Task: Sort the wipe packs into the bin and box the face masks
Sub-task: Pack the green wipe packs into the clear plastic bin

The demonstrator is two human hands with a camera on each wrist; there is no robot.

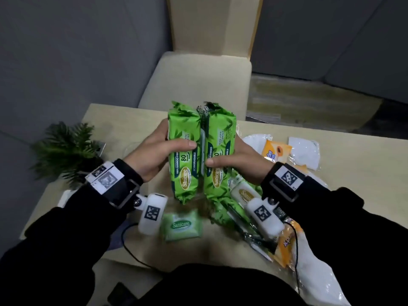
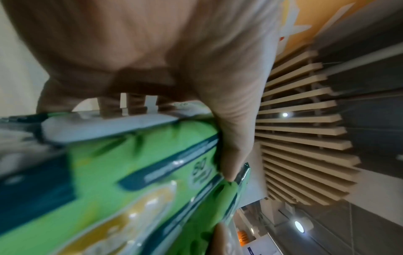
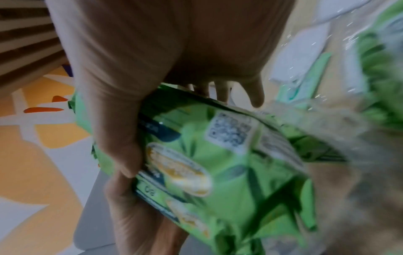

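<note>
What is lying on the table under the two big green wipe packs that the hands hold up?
Under the two big green packs lies a small pale green Sanicare pack on the table, beside more green packs. The wrists hide parts of these.

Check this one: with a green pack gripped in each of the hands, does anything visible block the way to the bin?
Cannot judge: no bin shows in any view. The left hand and right hand each grip a green wipe pack above the table, with nothing between hand and pack.
</note>
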